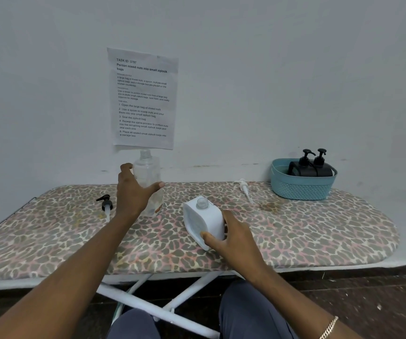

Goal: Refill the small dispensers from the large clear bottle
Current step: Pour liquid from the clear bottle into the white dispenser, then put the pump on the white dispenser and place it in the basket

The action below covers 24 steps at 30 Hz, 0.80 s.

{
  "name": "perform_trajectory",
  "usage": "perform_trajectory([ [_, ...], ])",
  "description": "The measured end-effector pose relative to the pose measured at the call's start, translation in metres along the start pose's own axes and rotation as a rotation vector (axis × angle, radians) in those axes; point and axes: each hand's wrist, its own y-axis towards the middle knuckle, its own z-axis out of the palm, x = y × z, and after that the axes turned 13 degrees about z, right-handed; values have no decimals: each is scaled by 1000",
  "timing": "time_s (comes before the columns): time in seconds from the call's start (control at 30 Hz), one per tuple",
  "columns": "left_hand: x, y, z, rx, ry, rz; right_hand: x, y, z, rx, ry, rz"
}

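A large clear bottle (148, 174) stands upright and uncapped on the leopard-print board (294, 228), left of centre. My left hand (133, 192) wraps around its near side, fingers spread on it. A small white dispenser (203, 221) with an open threaded neck stands right of it, tilted a little. My right hand (233, 238) grips its lower right side. A white pump head (244, 189) lies behind it on the board. A black pump head (106, 205) lies left of the clear bottle.
A teal basket (302, 187) at the back right holds two black pump dispensers (312, 165). A printed sheet (144, 99) hangs on the wall behind the clear bottle. The board's white legs (153, 307) cross below, near my knees.
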Motion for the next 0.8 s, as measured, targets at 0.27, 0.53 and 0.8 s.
perform_trajectory([
  [0.27,-59,-62,2,-277,22,165,0,-1,0,9,59,-1],
  [0.53,-95,-134,29,128,-358,37,2,-9,9,-70,81,-33],
  [0.8,-84,-148,35,246,-359,12,-1,-7,0,99,-51,-85],
])
